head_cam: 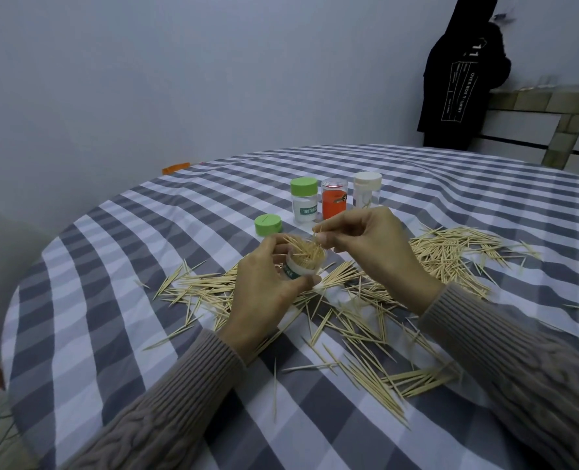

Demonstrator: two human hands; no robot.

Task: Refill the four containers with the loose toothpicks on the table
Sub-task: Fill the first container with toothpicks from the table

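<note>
Your right hand (366,239) has thumb and forefinger pressed together on a few toothpicks (318,229), their tips poking out to the left of the fingertips, the other fingers curled under. Directly below and a little to the left of that pinch sits the mouth of the open container (303,262), which your left hand (264,293) grips from the left and near side, thumb across the near wall and fingers wrapped round the far side, holding it tilted so the opening faces up and to the right. It is already bristling with toothpicks standing on end, fanned toward the far left.

That is the relation to mind: the pinched picks lie roughly across the opening, while those inside stand along the container's long axis. You will probably need to tip your picks down to match before letting go, or they may bridge the rim.

The loose toothpicks (451,256) are spread on the checked tablecloth (111,300), thickest to the right, nearest your right hand. Farther off stand the green lid (268,224), a green-capped container (304,200), an orange container (334,198) and a white-capped container (366,189).
</note>
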